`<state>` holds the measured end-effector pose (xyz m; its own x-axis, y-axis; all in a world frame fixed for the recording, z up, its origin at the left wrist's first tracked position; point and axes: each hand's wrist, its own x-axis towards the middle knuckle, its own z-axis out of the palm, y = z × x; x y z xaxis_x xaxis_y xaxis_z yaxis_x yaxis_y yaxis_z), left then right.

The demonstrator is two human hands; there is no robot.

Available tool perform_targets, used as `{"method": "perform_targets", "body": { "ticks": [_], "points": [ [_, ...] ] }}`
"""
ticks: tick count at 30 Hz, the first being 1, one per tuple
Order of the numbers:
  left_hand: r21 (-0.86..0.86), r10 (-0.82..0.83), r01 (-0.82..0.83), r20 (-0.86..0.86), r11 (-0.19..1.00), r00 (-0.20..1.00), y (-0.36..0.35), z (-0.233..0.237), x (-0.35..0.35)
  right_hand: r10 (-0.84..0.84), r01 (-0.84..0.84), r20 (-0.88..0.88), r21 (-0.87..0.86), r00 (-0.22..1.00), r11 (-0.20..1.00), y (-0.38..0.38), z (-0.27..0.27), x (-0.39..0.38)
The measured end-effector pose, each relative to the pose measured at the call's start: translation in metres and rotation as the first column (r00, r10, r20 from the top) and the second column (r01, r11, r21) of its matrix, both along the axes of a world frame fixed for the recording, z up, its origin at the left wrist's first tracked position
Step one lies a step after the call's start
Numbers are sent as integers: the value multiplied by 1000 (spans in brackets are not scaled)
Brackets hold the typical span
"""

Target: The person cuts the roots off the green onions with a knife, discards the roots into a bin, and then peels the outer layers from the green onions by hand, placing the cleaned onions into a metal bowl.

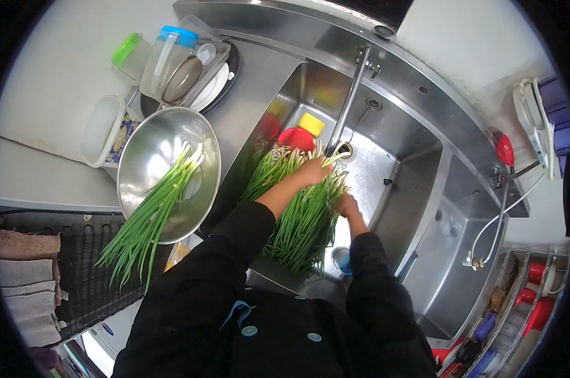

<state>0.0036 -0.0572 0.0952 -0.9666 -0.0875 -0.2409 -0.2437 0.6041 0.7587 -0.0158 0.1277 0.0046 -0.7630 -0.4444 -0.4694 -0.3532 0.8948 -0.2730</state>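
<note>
A large pile of spring onions [304,220] lies in the steel sink [417,208], green leaves toward me and pale root ends toward the tap. My left hand [312,171] is closed round a spring onion, its white end sticking out just below the tap spout [348,104]. At the right edge of the pile, my right hand [347,205] has its fingers curled in against the stalks; they are partly hidden. To the left, a steel bowl [133,148] holds a bunch of spring onions [165,208] with leaves hanging over the rim.
Behind the pile are a red round object [296,138] and a yellow sponge [311,124]. A blue-rimmed object [342,260] sits near my right sleeve. Jugs [165,60] and dishes crowd the left counter. A second basin [461,239] adjoins on the right, beside a loaded rack [512,309].
</note>
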Motion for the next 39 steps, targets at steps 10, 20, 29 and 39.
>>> {"method": "perform_targets", "body": {
  "ticks": [10, 20, 29, 39],
  "points": [
    [61, -123, 129, -97, 990, 988, 14, 1, -5, -674, 754, 337, -304, 657, 583, 13, -130, 63],
    [171, -30, 17, 71, 985, 997, 7, -46, 23, -413, 358, 109, -720, 904, 594, -41, 32, 60],
    [-26, 244, -249, -112, 968, 963, -8, -35, 44, -62, 454, 612, -512, 788, 729, -73, 52, 36],
    [371, 126, -146, 78, 917, 989, -24, -16, 63, -206, 606, 571, -728, 795, 319, -94, 51, 7]
  ]
}}
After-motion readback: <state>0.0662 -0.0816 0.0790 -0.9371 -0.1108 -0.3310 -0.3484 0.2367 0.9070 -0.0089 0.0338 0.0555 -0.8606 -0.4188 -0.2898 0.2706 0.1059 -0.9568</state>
